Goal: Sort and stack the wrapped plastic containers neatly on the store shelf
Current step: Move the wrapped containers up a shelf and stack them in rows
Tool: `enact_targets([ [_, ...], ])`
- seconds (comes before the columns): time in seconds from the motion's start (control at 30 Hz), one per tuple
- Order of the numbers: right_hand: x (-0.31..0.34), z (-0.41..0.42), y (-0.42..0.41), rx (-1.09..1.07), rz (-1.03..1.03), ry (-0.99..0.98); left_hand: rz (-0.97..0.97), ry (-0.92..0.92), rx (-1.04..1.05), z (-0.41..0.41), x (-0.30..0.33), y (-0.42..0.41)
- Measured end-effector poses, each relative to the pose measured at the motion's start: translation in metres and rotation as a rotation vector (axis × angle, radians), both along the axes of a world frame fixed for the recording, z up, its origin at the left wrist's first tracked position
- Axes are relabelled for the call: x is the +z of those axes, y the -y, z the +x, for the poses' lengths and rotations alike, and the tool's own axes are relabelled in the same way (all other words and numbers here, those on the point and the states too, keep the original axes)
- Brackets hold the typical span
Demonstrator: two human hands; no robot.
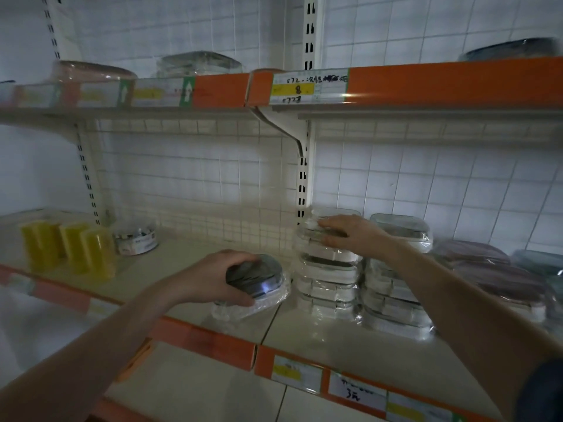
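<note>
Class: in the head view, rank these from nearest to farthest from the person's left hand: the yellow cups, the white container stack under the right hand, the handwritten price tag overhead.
1. White container stack, just right of the left hand.
2. Yellow cups, far left.
3. Handwritten price tag, overhead.

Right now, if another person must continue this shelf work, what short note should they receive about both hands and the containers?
Left hand grips a wrapped container with a dark lid that sits alone on the middle shelf, left of the stacks.
Right hand lies flat on the top of the tall stack of white wrapped containers.
Done: a second white stack stands beside it on the right; pinkish containers lie further right.
Left: place the lone container with its kind, then straighten the stacks.
</note>
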State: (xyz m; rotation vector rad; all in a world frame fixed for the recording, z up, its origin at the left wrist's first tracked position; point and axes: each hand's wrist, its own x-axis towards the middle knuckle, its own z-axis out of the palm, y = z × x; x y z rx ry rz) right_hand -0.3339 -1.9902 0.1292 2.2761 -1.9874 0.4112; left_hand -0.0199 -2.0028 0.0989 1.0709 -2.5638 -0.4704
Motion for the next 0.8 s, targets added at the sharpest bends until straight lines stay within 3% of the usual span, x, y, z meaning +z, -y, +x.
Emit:
enact_targets([
  [0.1, -0.004, 0.001, -0.009, -0.029, -0.066, -0.079, 0.015, -0.019, -0.013, -0.004, 0.0, -0.001],
  [0.3, -0.002, -0.014, -0.049, -0.156, -0.182, 0.104, 0.03, -0.058, -0.067, -0.022, 0.008, -0.009],
  [0.8, -0.021, -0.163, -0.227, -0.597, -0.354, 0.109, 0.047, -0.035, -0.261, -0.15, 0.023, -0.087],
])
